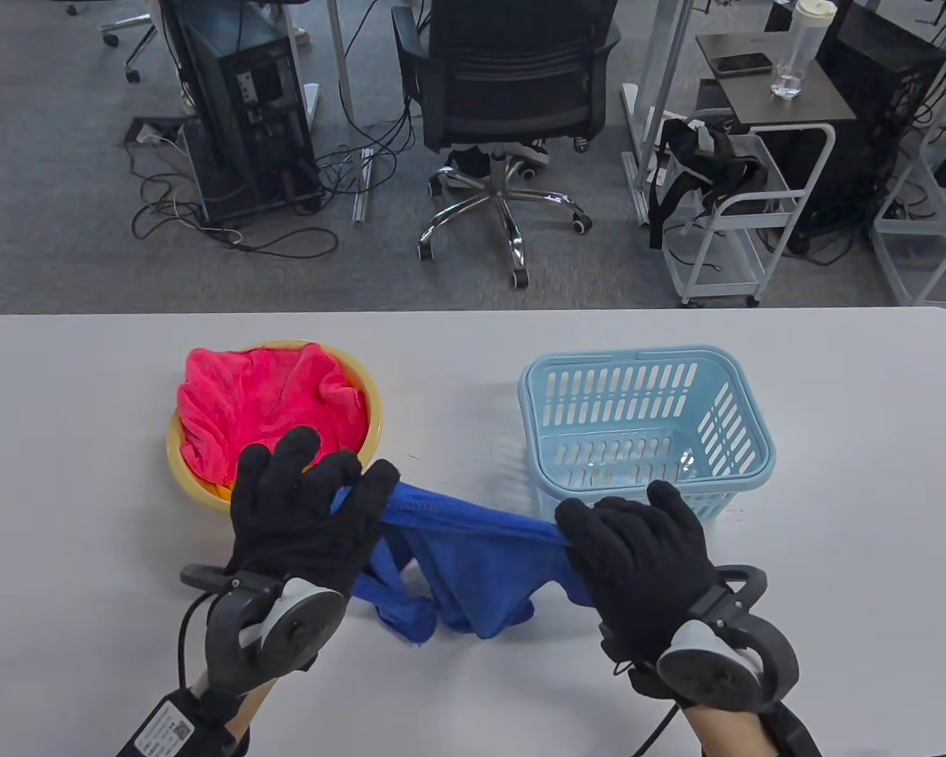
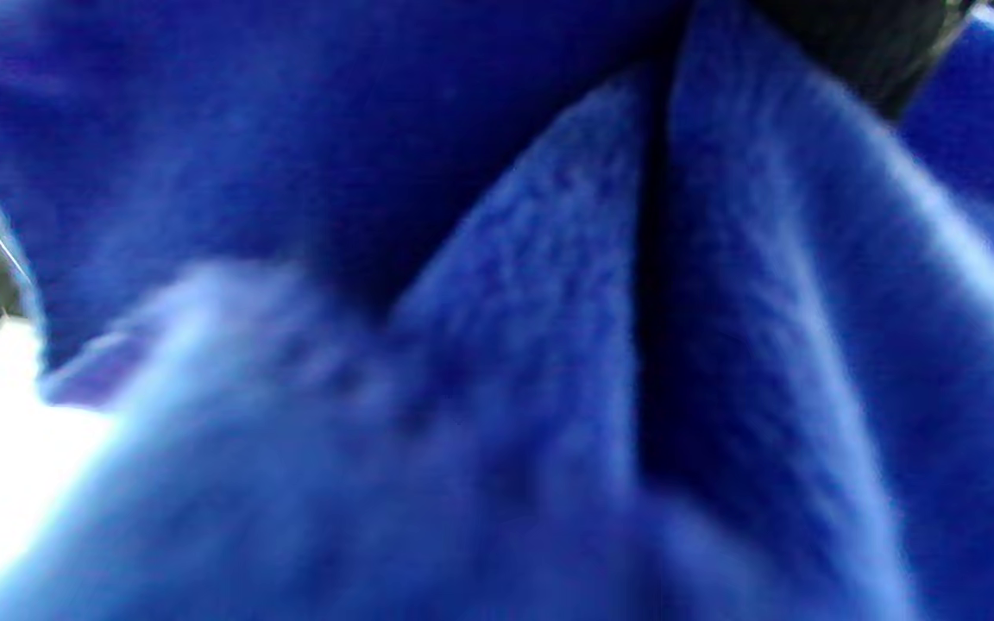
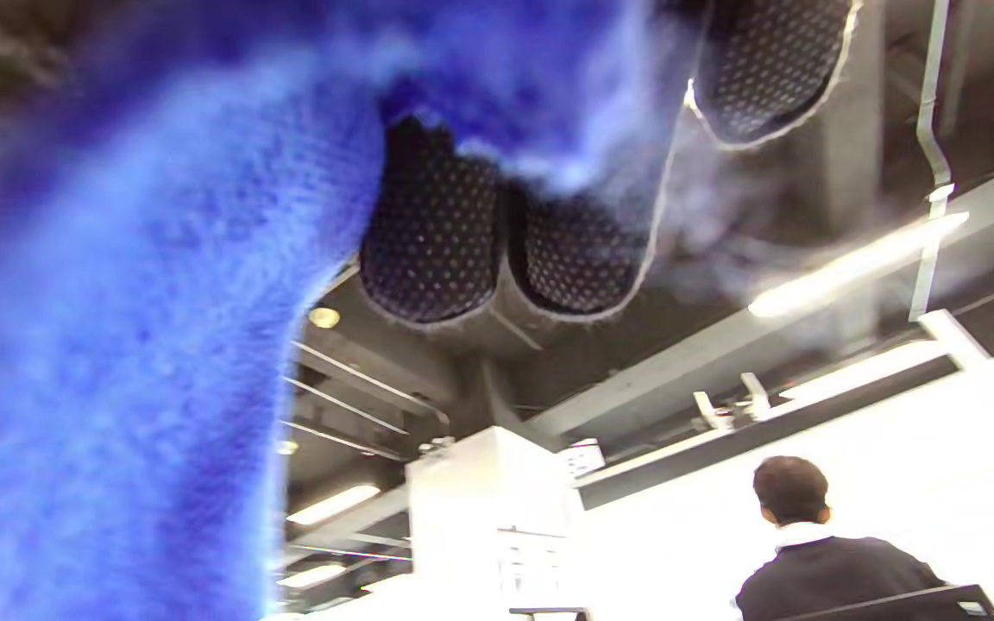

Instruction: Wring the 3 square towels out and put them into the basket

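Blue terry cloth is stretched between our two hands near the front edge of the surface: the blue towel (image 1: 473, 564) runs from our left hand (image 1: 303, 512) to our right hand (image 1: 638, 556), its middle sagging in folds just above the white surface (image 1: 87, 489). Both sets of fingers are curled tightly round the towel's ends. In the right wrist view the dotted fingertips (image 3: 432, 228) press into the blue pile; the left wrist view is filled with blurred blue fabric. A pink towel (image 1: 272, 410) lies bunched in the yellow basin (image 1: 372, 402) just beyond our left hand. The light blue basket (image 1: 745, 418) stands just beyond our right hand. We can read no writing or brand anywhere.
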Demonstrator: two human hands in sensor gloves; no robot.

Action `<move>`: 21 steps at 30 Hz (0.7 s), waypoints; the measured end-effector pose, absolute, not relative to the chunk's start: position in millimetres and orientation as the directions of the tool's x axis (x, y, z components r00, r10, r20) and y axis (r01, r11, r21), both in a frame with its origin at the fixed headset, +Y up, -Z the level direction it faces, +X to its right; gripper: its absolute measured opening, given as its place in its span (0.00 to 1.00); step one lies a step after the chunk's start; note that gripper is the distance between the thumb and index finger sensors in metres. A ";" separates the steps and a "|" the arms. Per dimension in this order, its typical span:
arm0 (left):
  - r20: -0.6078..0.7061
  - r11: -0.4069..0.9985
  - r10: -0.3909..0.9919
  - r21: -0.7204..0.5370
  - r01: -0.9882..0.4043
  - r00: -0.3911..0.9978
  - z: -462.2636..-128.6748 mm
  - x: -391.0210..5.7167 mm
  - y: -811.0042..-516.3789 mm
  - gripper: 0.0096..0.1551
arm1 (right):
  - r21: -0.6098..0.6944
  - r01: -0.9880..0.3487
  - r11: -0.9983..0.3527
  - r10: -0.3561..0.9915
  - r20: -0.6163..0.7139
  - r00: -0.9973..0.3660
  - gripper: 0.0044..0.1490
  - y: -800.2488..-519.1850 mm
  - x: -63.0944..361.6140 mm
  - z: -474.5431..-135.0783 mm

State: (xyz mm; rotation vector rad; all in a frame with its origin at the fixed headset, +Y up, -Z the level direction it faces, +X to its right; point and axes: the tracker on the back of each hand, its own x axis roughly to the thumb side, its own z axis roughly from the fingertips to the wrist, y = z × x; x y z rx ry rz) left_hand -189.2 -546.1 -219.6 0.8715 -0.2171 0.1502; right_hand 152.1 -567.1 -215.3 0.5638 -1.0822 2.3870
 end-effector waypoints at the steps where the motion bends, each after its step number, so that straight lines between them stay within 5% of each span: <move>1: 0.297 0.628 0.116 0.717 -0.301 0.948 -220.2 -192.2 -535.2 0.27 | -0.613 -0.533 -0.584 0.254 0.485 -0.837 0.28 -553.9 153.1 -219.0; 5: 0.523 0.581 0.445 0.449 -0.679 0.727 -230.1 -207.0 -532.7 0.28 | -0.649 -0.526 -0.549 0.310 0.426 -0.850 0.27 -526.2 154.8 -228.0; 7: 0.497 0.670 0.342 0.467 -0.578 0.797 -236.6 -210.1 -537.9 0.32 | -0.679 -0.520 -0.519 0.292 0.431 -0.854 0.26 -521.8 155.5 -229.9; 10: 0.217 0.820 0.067 0.544 -0.177 0.974 -248.3 -215.9 -554.0 0.35 | -0.729 -0.511 -0.455 0.241 0.451 -0.859 0.23 -521.0 159.6 -229.7; 16: 0.149 0.923 0.031 0.376 -0.086 0.988 -273.0 -223.2 -573.2 0.27 | -0.790 -0.520 -0.325 0.256 0.455 -0.853 0.22 -515.8 181.1 -228.3; 18: 0.237 0.857 0.125 0.463 -0.226 0.963 -276.5 -236.1 -574.4 0.27 | -0.766 -0.543 -0.345 0.300 0.458 -0.837 0.23 -515.1 190.4 -231.3; 21: 0.375 0.751 0.445 0.339 -0.567 0.813 -279.8 -247.7 -574.3 0.27 | -0.749 -0.545 -0.376 0.330 0.442 -0.834 0.23 -516.5 193.8 -236.3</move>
